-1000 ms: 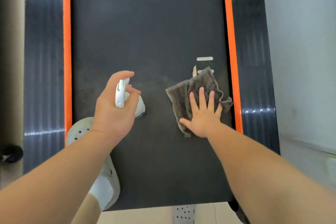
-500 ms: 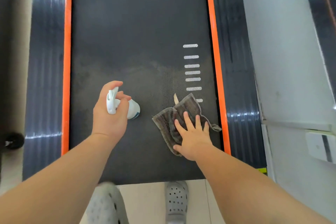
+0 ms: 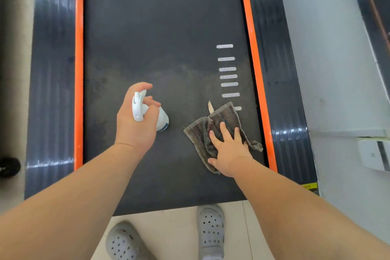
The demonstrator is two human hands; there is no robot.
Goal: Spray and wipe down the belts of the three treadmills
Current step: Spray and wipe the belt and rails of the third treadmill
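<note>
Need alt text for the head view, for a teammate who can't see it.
A person's right hand presses a grey cloth flat on a dark treadmill belt, while the left hand grips a white spray bottle over it. Orange strips edge the belt; grey clogs stand on the floor at its end.

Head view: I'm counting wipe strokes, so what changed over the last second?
The right hand dragged the cloth down the belt toward its near end, uncovering more white marks. The left hand and bottle came back too. Both shoes now stand on the floor; one was on the treadmill. Unchanged: bottle gripped, cloth pressed flat.
</note>
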